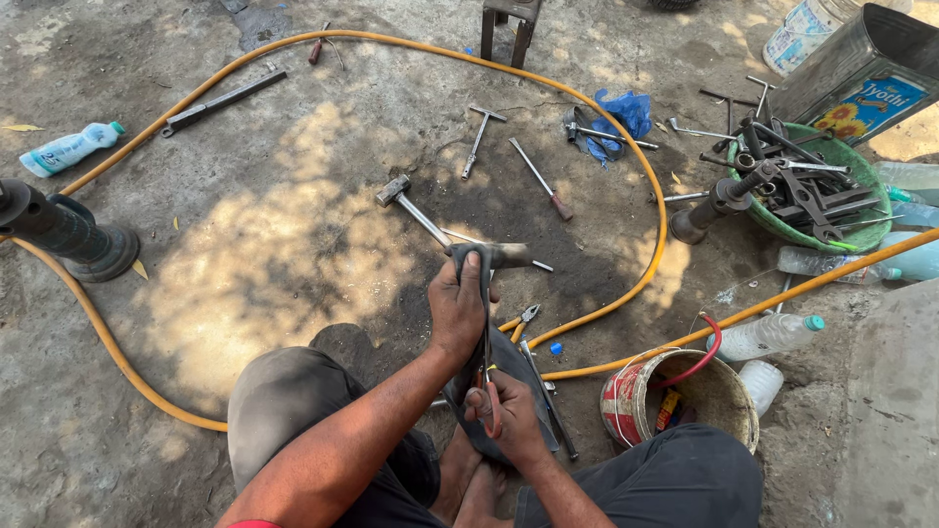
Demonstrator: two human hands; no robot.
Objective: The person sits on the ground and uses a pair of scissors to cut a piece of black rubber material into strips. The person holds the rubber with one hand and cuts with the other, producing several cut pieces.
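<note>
The head camera looked down at a person seated on a concrete floor [293,225] with knees apart. The left hand [458,305] was clenched around the upper end of a dark strip of rubber [486,284], pulling it up from between the legs. The right hand [509,416] gripped red-handled scissors [488,386], whose blades ran up along the strip, and it also pressed on the strip's lower part near the bare feet.

Just beyond the left hand lay a hammer [416,207] with its metal handle pointing toward the strip. Farther off lay a T-handle wrench [479,139] and a screwdriver [540,180] with a reddish grip. A yellow hose [657,210] looped around all of these across the floor. To the right of the hands stood a worn bucket [675,396], with a plastic bottle [768,335] just past it. At the far right, a green basin [861,181] held a heap of spanners, with a metal tin [861,68] behind it. At the left edge stood a dark jack stand [64,230], with another bottle [68,149] lying beyond it.
</note>
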